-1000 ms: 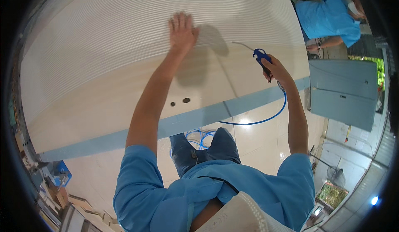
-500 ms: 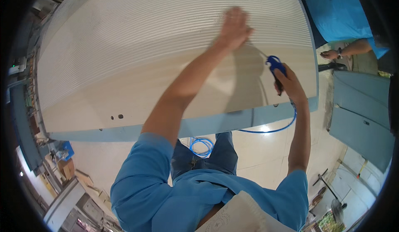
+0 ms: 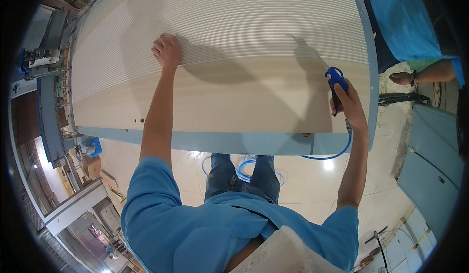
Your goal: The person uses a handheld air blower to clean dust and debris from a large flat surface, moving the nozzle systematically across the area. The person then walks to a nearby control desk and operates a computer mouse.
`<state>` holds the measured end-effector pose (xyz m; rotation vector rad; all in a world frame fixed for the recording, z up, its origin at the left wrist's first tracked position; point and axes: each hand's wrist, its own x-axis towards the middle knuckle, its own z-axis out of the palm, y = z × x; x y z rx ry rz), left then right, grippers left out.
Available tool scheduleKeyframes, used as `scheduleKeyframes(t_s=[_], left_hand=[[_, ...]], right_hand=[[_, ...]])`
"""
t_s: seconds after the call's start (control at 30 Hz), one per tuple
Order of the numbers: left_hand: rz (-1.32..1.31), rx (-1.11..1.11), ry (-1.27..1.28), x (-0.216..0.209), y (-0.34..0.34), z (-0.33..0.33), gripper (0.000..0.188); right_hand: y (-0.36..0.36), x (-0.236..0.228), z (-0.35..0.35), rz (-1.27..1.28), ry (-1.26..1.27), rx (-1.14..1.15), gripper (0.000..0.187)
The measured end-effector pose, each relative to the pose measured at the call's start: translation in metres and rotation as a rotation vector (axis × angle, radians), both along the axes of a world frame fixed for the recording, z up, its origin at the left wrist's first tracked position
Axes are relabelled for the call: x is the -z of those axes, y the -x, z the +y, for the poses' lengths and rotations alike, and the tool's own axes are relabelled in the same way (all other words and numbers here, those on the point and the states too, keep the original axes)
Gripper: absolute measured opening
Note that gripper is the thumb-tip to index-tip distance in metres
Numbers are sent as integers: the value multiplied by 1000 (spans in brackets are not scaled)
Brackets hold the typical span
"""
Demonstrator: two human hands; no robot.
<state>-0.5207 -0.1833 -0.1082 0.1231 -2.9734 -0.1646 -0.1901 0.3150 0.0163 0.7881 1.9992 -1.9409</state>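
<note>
Item: pale grooved panel, large, lying flat on a blue-edged bench. The far part of its face is cut with fine parallel ribs; the near strip is smooth, with two small dark holes near its left end.

Item: our left hand, laid palm-down on the panel where ribs meet smooth strip, fingers spread and together on nothing; it rests on the surface only.

Item: our right hand, grip clamped on a blue air blow gun at the panel's right edge. A thin nozzle points far-left over the ribs. We cannot tell whether the trigger is pressed.

Item: blue coiled hose, running from the gun down under the near bench edge to a loop on the shiny floor between our legs.

Item: a second person's hand and blue sleeve, far right, well apart from the panel. A grey-blue cabinet stands near right; machinery on the left.

Risks, as we judge them: the hose loop at our feet could snag a step and jerk the gun, scraping the nozzle across the ribs. Blown dust may travel toward the person on the right. Leaning weight through the left hand could mark the soft face or shift the panel.
</note>
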Motion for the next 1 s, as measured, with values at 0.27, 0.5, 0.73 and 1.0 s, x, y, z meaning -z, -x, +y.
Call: scheduleKeyframes(t_s=[0.27, 0.5, 0.73, 1.0], left_hand=[[57, 514, 67, 20, 45, 286, 76], [71, 1107, -290, 21, 4, 450, 66], [226, 664, 213, 14, 158, 226, 51], [-79, 130, -56, 22, 183, 201, 94]], right_hand=[[-5, -3, 0, -2, 37, 21, 28], [-23, -6, 15, -26, -92, 207, 28], [-40, 1, 24, 12, -26, 204, 30], [5, 5, 58, 49, -151, 246, 36]])
